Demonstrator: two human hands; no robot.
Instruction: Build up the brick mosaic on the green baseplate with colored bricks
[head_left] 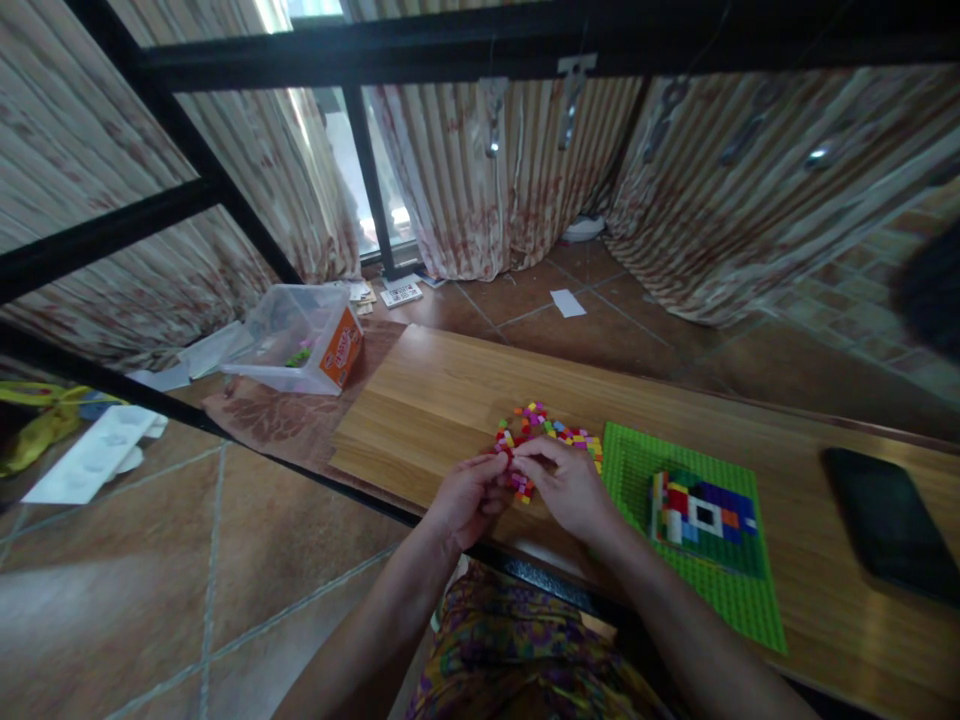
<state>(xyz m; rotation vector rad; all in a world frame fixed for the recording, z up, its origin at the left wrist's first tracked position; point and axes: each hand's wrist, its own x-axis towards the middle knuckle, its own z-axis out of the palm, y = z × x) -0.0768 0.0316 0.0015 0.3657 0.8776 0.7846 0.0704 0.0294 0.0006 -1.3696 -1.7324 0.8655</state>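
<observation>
My left hand [471, 492] and my right hand [564, 486] meet over the front part of the wooden board, fingertips almost touching. Thumb and fingers of the left pinch a small red toy brick [507, 455]. The right hand's fingers are closed at the same spot; whether they grip that brick or another is hidden. Loose toy bricks [534, 418] in many colours lie in a pile just beyond and under the fingers. To the right is a green baseplate [626, 460], and on it stands a multicoloured brick build [705, 515] with a square white frame.
A black phone [892, 520] lies on the board [427, 400] at the right. At the left end stands a clear plastic bin [300, 340] with an orange label and a few pieces inside. Black metal bars [247, 235] cross in front of the curtains.
</observation>
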